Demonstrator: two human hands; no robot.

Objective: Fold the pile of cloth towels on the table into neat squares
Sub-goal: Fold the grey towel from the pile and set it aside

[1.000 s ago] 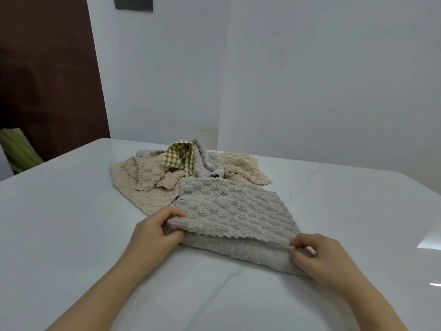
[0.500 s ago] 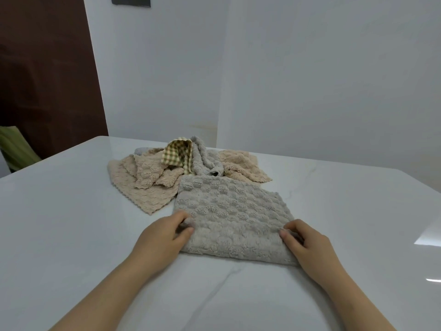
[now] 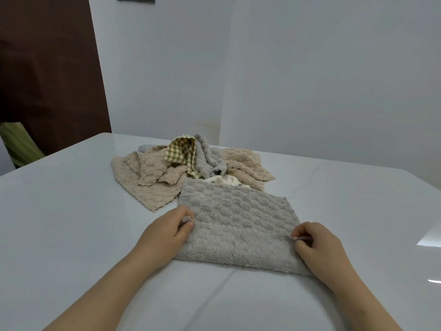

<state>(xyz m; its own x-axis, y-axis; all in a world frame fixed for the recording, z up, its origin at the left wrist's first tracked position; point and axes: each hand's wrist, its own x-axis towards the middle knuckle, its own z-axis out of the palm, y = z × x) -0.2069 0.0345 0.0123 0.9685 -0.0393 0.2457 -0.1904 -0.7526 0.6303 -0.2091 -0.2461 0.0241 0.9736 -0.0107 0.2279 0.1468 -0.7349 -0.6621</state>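
Pile of towels [image 3: 191, 168] lies just behind the hand-held grey towel [image 3: 241, 225]

The light is soft and even, a little dim, with a cool grey tone on the walls [image 3: 310, 80]. The glossy white desk [image 3: 59, 223] reflects it gently. A bright patch of glare [image 3: 429, 240] lies on the desk at the right edge, with a smaller streak just below it, so the light seems to come from the right side. Shadows are weak; only a thin dark line shows under the near edge of the grey towel [image 3: 238, 225]. The dark brown panel [image 3: 47, 68] at the left is almost without detail. The wide lens bends the desk edges. The picture is slightly soft, with some compression smear.
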